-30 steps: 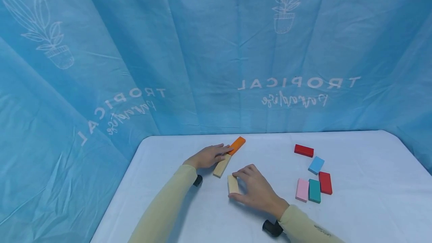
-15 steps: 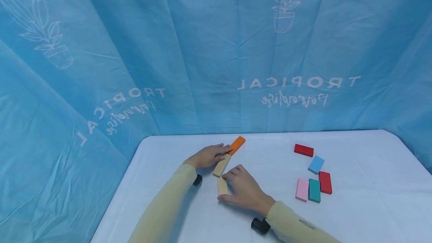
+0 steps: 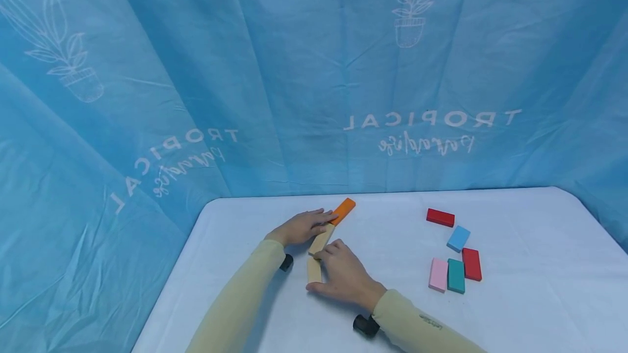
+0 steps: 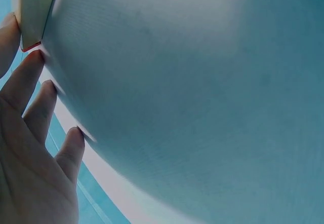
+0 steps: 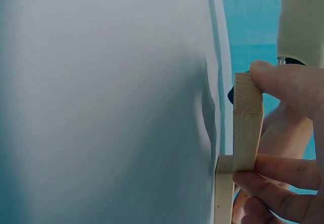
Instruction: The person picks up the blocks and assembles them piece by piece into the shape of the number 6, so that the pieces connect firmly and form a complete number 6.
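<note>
In the head view my right hand [image 3: 345,277] pinches a plain wooden block [image 3: 314,271] lengthwise, thumb at its near end and fingertips at its far end. The right wrist view shows this wooden block [image 5: 247,127] between thumb and fingers, its end overlapping another wooden block [image 5: 223,196]. That second wooden block [image 3: 321,239] lies slanted on the table, in line with an orange block [image 3: 345,210] beyond it. My left hand [image 3: 300,227] has its fingers stretched out, touching around where the orange and wooden blocks meet.
On the right of the white table [image 3: 530,244] lie a red block [image 3: 440,217], a light blue block [image 3: 458,238], another red block [image 3: 472,264], a teal block [image 3: 456,275] and a pink block [image 3: 438,274]. A blue curtain [image 3: 294,97] hangs behind.
My right hand has moved left with its wooden block, bringing it close to the near end of the slanted wooden block. The left hand has stayed in place.
</note>
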`<state>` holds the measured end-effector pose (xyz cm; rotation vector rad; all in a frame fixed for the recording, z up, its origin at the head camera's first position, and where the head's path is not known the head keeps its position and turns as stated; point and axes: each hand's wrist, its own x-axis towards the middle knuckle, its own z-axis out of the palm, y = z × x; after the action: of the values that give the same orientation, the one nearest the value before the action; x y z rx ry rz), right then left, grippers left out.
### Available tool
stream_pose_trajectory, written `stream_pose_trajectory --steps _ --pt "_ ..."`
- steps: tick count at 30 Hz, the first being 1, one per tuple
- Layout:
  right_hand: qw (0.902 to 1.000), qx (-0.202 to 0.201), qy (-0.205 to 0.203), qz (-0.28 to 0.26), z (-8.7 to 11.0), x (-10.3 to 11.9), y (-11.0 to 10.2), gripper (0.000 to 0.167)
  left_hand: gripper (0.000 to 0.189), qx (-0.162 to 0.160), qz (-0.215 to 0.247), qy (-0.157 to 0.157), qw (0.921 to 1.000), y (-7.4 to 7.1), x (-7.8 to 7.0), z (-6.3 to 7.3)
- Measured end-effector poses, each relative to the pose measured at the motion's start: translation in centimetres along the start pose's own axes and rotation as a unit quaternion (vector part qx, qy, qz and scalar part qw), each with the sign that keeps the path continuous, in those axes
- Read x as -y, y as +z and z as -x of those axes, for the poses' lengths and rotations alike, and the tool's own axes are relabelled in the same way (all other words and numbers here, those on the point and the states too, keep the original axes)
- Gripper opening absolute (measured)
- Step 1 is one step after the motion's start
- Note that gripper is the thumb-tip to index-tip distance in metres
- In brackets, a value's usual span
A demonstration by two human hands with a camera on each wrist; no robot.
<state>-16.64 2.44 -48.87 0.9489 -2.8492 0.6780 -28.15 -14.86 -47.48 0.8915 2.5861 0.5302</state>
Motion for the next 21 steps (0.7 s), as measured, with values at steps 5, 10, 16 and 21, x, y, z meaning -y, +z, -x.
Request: stream_pose_trajectory --steps 5,10,16,21 --pt "0.9999 -0.008 -0.003 0.007 -0.32 0.27 0.4 0.068 0.049 0.001 -0.001 -0.003 1.0 0.03 -0.04 -0.07" --pt "0.9995 -0.018 -0.007 0.026 -0.55 0.44 0.64 0.066 0.05 0.0 -0.003 -0.014 0.9999 0.07 -0.11 -0.16" --pt "0.9984 -0.023 -0.016 0.049 -0.62 0.68 0.85 0.066 0.05 0.001 -0.001 -0.022 0.9997 0.07 -0.21 -0.17" --pt "0.998 -0.017 -0.015 0.06 -0.64 0.89 1.01 0.068 0.049 0.001 0.0 -0.027 0.9996 0.11 -0.23 -0.17"
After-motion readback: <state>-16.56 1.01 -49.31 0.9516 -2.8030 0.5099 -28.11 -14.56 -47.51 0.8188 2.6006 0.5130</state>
